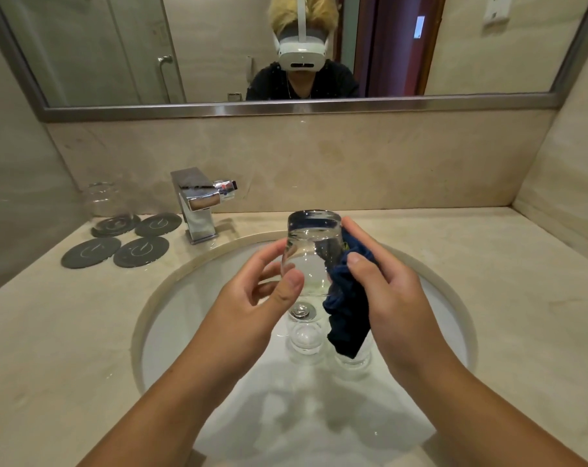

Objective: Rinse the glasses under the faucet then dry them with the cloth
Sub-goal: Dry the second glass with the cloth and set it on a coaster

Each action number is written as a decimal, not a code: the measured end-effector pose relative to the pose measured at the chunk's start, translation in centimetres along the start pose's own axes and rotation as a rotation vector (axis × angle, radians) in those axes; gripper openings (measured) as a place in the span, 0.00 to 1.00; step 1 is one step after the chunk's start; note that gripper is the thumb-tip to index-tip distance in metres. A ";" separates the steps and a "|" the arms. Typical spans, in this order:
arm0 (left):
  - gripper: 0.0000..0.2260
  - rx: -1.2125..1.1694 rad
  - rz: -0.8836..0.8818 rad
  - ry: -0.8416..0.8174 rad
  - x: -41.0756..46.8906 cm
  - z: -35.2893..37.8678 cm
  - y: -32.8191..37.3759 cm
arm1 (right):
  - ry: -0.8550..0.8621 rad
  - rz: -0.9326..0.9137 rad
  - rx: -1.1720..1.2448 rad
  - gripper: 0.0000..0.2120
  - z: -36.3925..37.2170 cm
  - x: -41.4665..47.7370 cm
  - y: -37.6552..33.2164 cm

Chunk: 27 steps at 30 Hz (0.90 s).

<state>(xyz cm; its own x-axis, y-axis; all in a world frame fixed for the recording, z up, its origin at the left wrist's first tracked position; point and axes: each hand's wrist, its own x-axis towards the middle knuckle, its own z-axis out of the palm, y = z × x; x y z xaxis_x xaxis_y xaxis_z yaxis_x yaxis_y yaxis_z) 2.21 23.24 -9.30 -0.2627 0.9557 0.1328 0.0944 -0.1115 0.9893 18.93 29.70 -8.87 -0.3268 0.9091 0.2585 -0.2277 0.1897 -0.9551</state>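
Here, over the round white sink basin, my left hand clasps the clear, upturned drinking glass from its nine o'clock side, and the crumpled dark blue cloth lies against its three o'clock side, gripped by my right hand.

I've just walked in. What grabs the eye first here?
The clear drinking glass held over the round white sink basin, centre frame: the left hand grips it while the right hand presses a dark blue cloth against its side. Below, two more clear glasses stand near the drain.
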 end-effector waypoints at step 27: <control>0.19 -0.110 -0.067 0.040 -0.3 -0.1 -0.1 | 0.039 -0.061 -0.180 0.21 0.2 -0.2 0.3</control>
<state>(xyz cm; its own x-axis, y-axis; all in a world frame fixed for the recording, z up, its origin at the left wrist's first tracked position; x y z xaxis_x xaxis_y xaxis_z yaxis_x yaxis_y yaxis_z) 2.18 22.96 -9.39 -0.3033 0.9506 0.0668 -0.0298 -0.0795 0.9964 18.79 29.47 -9.20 -0.2806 0.9070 0.3141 -0.0770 0.3049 -0.9493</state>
